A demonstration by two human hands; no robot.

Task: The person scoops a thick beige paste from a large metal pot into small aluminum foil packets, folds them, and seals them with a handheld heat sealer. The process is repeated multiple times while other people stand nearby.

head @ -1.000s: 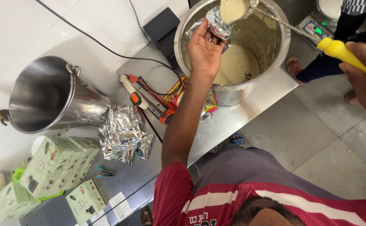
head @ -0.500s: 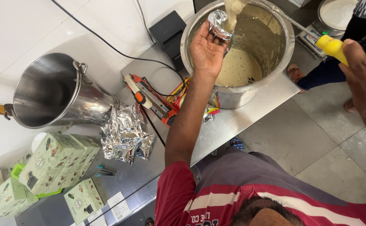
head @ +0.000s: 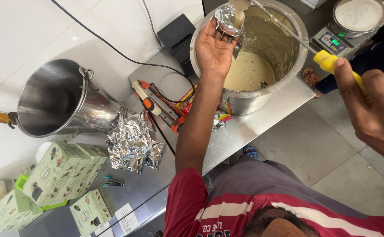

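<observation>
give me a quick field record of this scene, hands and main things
left hand: left hand holds crumpled foil cup over the pot
right hand: right hand grips yellow-handled metal ladle
pot: large steel pot with pale batter
counter: tilted steel bucket, loose foil sheets, green printed cartons

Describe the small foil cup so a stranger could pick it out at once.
Find the big steel pot of pale batter on the metal table. Over its near rim the left hand holds the foil cup, with batter pouring in from above. Unlike the crumpled foil lying loose by the tilted bucket, it is cup-shaped and held.
</observation>
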